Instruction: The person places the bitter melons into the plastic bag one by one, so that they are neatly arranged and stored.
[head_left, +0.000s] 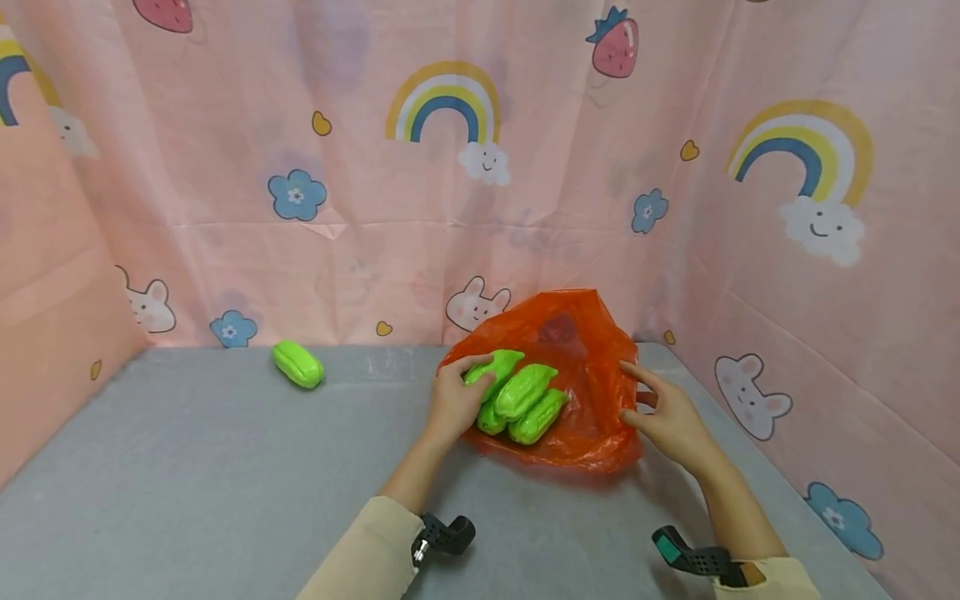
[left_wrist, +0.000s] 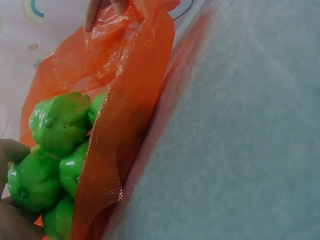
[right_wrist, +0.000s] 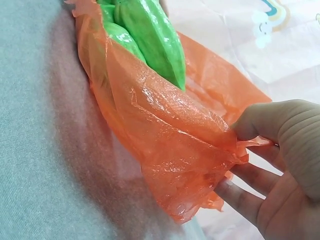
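Observation:
An orange plastic bag [head_left: 592, 400] lies on the table at centre right, its mouth facing me. Several glossy green star fruit [head_left: 527, 392], ribbed and pointed at one end, are piled in its left part. My left hand [head_left: 456, 396] grips the uppermost left star fruit [left_wrist: 34, 180] between thumb and fingers, at the bag's left rim. On the opposite side, my right hand [head_left: 670, 417] pinches the bag's right edge; the right wrist view shows the thumb against the film and fingers behind it. Parts of the lower fruit are hidden by those above and by the bag.
One more green star fruit [head_left: 297, 364] lies apart at the back left of the grey table [head_left: 225, 467]. A pink patterned curtain [head_left: 360, 192] stands along the back and both sides. Each wrist wears a dark band mount [head_left: 446, 535].

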